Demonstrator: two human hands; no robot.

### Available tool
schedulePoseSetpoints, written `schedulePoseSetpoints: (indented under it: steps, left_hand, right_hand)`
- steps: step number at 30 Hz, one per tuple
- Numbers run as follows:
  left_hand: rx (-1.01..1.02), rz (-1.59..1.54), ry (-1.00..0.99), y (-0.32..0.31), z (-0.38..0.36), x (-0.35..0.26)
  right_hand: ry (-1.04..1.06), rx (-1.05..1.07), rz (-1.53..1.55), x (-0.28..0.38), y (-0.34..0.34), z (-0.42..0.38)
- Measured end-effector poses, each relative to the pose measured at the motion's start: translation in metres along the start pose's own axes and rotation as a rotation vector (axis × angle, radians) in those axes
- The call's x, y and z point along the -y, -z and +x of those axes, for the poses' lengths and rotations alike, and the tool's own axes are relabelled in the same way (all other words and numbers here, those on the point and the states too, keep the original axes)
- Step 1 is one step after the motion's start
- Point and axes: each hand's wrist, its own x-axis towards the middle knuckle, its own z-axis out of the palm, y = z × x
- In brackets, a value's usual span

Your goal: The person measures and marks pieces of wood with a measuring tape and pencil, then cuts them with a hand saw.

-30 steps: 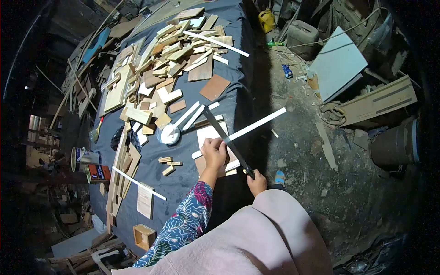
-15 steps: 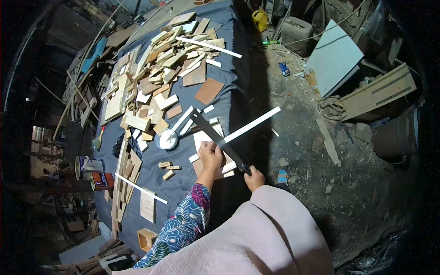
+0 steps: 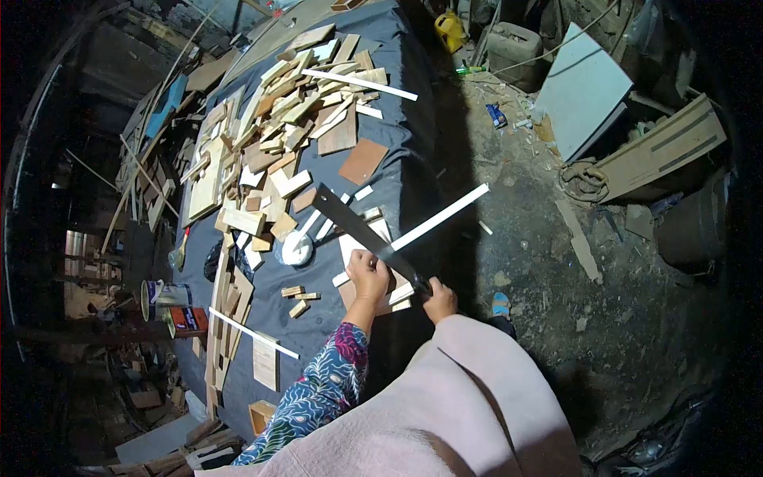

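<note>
A dark-clothed table point(image 3: 270, 292) stretches ahead of the left hand point(image 3: 369, 276), bearing a pile of wood offcuts point(image 3: 298, 103) well beyond it. The right hand point(image 3: 439, 300) is wrapped round the handle of a handsaw point(image 3: 355, 222), whose blade passes just ahead of the left hand, across a white strip point(image 3: 441, 217) jutting out to that hand's right. The left hand's fingers are curled, seemingly over the strip, though its grip is partly hidden. Left of it lie small blocks point(image 3: 292, 291).

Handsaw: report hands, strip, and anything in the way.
Right hand gripping handsaw. Left hand on white strip, close beside handsaw. Handsaw across strip; strip's outer end overhanging table.
</note>
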Motion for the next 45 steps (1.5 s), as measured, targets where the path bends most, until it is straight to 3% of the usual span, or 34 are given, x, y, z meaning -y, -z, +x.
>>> schedulePoseSetpoints:
  steps: [7, 9, 11, 21, 23, 28, 30, 33, 45]
  left_hand:
    - [0.012, 0.014, -0.019, 0.004, 0.001, -0.005]
    - [0.020, -0.047, 0.011, -0.003, -0.001, 0.004]
    - [-0.026, 0.011, -0.071, -0.002, 0.000, 0.006]
    - [0.037, -0.117, 0.047, 0.004, 0.000, 0.004]
    - [-0.002, -0.092, -0.031, -0.003, -0.002, 0.013]
    - [0.020, -0.150, -0.008, 0.001, -0.001, 0.002]
    - [0.008, 0.011, -0.091, 0.002, 0.001, 0.002]
    - [0.024, -0.096, -0.069, 0.001, 0.002, -0.002]
    - [0.010, 0.027, -0.022, 0.003, 0.001, -0.006]
  right_hand:
    - [-0.053, 0.032, -0.015, 0.007, 0.008, 0.003]
    - [0.023, 0.010, -0.023, 0.004, 0.013, 0.003]
    - [0.029, 0.014, -0.007, 0.003, 0.011, -0.002]
    - [0.013, 0.052, 0.058, 0.013, 0.029, 0.001]
    - [0.018, 0.035, 0.025, 0.017, 0.039, 0.001]
    - [0.031, 0.060, -0.111, 0.017, 0.047, -0.003]
    - [0.013, 0.052, -0.122, 0.021, 0.045, -0.004]
    - [0.002, 0.033, -0.118, 0.020, 0.042, -0.004]
    - [-0.078, 0.146, -0.023, 0.030, 0.061, -0.004]
